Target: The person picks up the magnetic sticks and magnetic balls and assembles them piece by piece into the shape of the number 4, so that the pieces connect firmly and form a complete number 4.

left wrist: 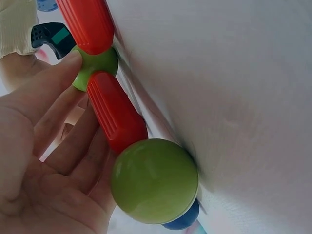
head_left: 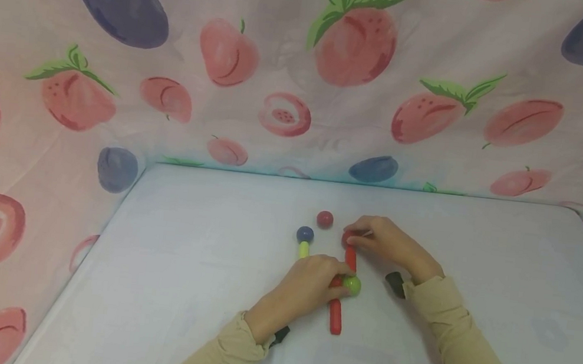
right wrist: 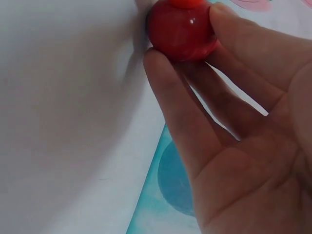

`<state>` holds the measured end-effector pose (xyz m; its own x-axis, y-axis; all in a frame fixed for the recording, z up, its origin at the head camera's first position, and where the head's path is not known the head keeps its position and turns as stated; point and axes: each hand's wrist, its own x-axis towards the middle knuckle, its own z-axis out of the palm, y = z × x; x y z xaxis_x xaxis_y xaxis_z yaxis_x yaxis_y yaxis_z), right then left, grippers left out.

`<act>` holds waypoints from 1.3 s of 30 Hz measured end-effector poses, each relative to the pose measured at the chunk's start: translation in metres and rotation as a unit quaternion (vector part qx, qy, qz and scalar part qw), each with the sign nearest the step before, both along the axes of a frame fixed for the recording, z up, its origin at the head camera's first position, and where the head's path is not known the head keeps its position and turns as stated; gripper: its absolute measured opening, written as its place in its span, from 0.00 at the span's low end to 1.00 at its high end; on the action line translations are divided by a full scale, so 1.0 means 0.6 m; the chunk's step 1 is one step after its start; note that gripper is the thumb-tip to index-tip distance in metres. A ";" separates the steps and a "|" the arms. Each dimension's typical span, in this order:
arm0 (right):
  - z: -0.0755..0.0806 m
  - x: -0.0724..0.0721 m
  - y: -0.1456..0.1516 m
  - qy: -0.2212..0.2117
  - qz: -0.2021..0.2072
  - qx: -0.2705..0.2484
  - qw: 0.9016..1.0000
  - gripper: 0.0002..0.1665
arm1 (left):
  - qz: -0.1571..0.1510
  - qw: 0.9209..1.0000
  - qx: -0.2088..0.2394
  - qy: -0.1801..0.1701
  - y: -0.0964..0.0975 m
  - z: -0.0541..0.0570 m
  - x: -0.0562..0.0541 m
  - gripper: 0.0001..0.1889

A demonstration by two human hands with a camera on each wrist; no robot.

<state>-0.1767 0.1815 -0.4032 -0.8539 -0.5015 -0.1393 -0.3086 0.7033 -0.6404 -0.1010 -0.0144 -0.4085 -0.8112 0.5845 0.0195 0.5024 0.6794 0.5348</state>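
My left hand (head_left: 313, 282) pinches a shiny green ball (head_left: 352, 285) between thumb and fingers. Between that ball and a red ball (head_left: 348, 239) runs a red rod (head_left: 351, 260). Thumb and fingertips of my right hand (head_left: 389, 240) hold the red ball, also close up in the right wrist view (right wrist: 180, 34). In the left wrist view, another red rod (left wrist: 117, 114) links the pinched ball to a second green ball (left wrist: 155, 181), which my left hand hides from the head view. A yellow-green rod (head_left: 304, 249) with a blue ball (head_left: 305, 234) extends beyond the left hand.
A loose red ball (head_left: 325, 219) lies farther back on the white tabletop (head_left: 184, 242). Nearer the front is a red rod (head_left: 336, 317); whether it joins anything, I cannot tell. A fruit-printed cloth (head_left: 264, 37) hangs behind and at the left.
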 end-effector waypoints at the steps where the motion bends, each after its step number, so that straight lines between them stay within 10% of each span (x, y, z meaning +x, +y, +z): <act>1: 0.000 0.001 0.000 -0.001 0.002 -0.002 1.000 0.18 | 0.000 1.000 -0.001 0.000 0.000 0.000 0.000 0.14; 39: -0.014 0.033 -0.011 0.079 -0.044 -0.031 0.995 0.19 | -0.010 1.000 0.019 -0.009 -0.008 -0.003 -0.011 0.16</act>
<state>-0.1568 0.1752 -0.4118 -0.9034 -0.4278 0.0297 -0.3488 0.6928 -0.6311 -0.1074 -0.0195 -0.4106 -0.7994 0.6001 0.0287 0.5065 0.6475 0.5694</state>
